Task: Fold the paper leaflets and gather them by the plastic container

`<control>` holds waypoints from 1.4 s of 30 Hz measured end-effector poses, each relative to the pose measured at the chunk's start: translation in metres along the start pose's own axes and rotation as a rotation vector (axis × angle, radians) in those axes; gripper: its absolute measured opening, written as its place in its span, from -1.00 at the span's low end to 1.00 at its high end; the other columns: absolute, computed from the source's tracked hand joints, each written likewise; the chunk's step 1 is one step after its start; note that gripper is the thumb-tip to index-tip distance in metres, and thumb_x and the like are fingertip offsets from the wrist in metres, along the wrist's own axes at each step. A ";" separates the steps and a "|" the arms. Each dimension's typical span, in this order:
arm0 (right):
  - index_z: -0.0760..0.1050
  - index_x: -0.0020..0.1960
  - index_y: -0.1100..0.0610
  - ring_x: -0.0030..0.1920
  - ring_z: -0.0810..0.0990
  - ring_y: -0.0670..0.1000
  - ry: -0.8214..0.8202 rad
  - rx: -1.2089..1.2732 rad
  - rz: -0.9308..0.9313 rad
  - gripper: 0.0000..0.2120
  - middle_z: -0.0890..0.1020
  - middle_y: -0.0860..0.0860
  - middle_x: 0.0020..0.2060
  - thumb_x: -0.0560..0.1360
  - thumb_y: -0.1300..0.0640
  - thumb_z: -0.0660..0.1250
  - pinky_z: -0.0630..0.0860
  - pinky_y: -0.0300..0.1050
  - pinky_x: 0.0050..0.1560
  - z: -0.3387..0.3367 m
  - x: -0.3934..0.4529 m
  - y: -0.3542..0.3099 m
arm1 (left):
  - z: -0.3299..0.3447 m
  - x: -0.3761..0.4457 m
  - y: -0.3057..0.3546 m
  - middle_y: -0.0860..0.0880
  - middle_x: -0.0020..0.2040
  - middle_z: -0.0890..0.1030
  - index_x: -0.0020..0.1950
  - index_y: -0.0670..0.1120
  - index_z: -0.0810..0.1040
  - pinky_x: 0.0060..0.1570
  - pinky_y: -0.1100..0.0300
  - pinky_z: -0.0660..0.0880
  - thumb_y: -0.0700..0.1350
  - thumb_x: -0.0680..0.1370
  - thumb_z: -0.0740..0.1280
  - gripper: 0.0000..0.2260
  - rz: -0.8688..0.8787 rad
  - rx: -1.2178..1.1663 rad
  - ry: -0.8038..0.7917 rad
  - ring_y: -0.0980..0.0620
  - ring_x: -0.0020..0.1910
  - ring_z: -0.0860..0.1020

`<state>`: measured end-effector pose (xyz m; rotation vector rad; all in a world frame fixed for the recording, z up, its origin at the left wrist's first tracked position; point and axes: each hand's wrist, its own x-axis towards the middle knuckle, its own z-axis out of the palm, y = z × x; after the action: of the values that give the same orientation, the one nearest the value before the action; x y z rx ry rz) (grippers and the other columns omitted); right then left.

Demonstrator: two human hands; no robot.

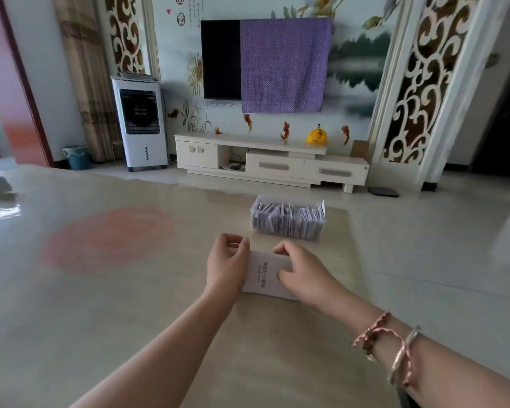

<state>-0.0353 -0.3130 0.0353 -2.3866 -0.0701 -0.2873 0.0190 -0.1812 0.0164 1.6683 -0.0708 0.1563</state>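
Just white leaflet [265, 273], dark print lengthwise.

Glossy beige table [100, 290], wall-mounted black TV [220, 58] half draped by purple patterned cloth [284, 66], low white TV cabinet [271, 161] carrying yellow fruit-shaped ornament [317, 136], white tower air cooler [140, 122] left of it, blue plastic bucket [77, 158] by curtain

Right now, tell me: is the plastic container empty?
No, the plastic container is packed with folded leaflets standing on edge, beyond the leaflet both hands hold.
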 end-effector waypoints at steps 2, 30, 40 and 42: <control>0.43 -0.03 0.08 -0.04 0.54 0.00 0.002 0.046 -0.035 -0.80 0.57 0.01 -0.07 0.45 0.34 0.23 0.42 -0.27 -0.18 -0.006 0.008 0.005 | 0.002 0.005 0.003 -0.01 -0.15 0.54 -0.02 -0.09 0.50 -0.26 0.21 0.42 -0.05 0.57 0.29 -0.88 0.040 0.013 0.001 0.04 -0.20 0.52; 0.39 0.07 0.12 0.03 0.43 0.04 0.046 -0.455 -0.053 -0.86 0.53 0.02 -0.01 0.54 0.27 0.17 0.44 -0.03 -0.03 -0.083 0.196 0.094 | 0.140 0.209 0.023 -0.01 -0.10 0.41 -0.10 -0.13 0.48 -0.28 0.31 0.29 -0.03 0.62 0.22 -0.80 0.395 0.464 -0.298 0.15 -0.26 0.39; 0.45 0.14 0.13 0.11 0.39 0.04 0.088 -0.591 -0.094 -0.75 0.49 0.03 0.05 0.50 0.32 0.20 0.39 -0.12 0.04 -0.078 0.195 0.101 | 0.144 0.214 0.016 -0.06 0.11 0.46 0.11 -0.07 0.46 0.21 0.06 0.25 0.01 0.65 0.07 -0.76 0.301 0.813 -0.319 -0.10 0.20 0.34; 0.47 0.14 0.11 0.14 0.38 0.02 0.136 -0.560 -0.079 -0.75 0.48 0.00 0.07 0.52 0.32 0.18 0.38 -0.11 0.14 -0.081 0.192 0.103 | 0.141 0.219 0.012 -0.06 0.10 0.48 0.09 -0.08 0.43 0.23 0.04 0.23 0.01 0.64 0.06 -0.77 0.283 0.875 -0.305 -0.11 0.20 0.34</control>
<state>0.1504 -0.4492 0.0692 -2.9125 -0.0208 -0.5671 0.2426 -0.3121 0.0459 2.5422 -0.5327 0.1545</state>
